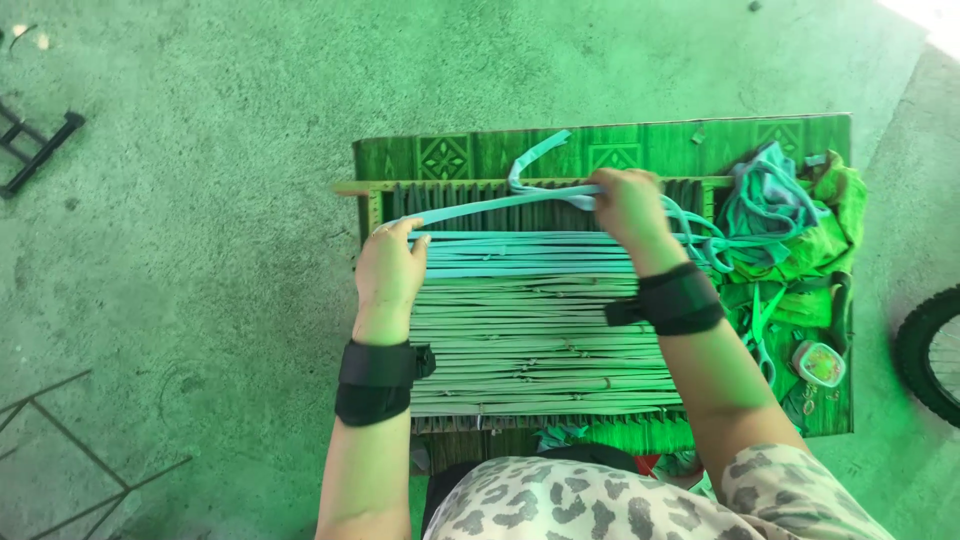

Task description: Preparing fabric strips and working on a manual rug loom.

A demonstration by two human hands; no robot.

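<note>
Concrete floor [200,200], patterned mat [470,152], a weaving frame [375,205] of fabric strips.
Left hand [388,268] pinches the teal strip [500,205] at the frame's 9 o'clock edge; right hand [628,205] grips it near 1 o'clock, fingers hidden. Rag pile [790,215] lies at 3 o'clock, a bicycle tyre [925,350] cut off beyond.

One view only: camera on my head, looking steeply down past my chest, close above my forearms. It faces the woven frame [530,330] on the patterned board [600,145], with concrete floor [200,250] all round it.
</note>
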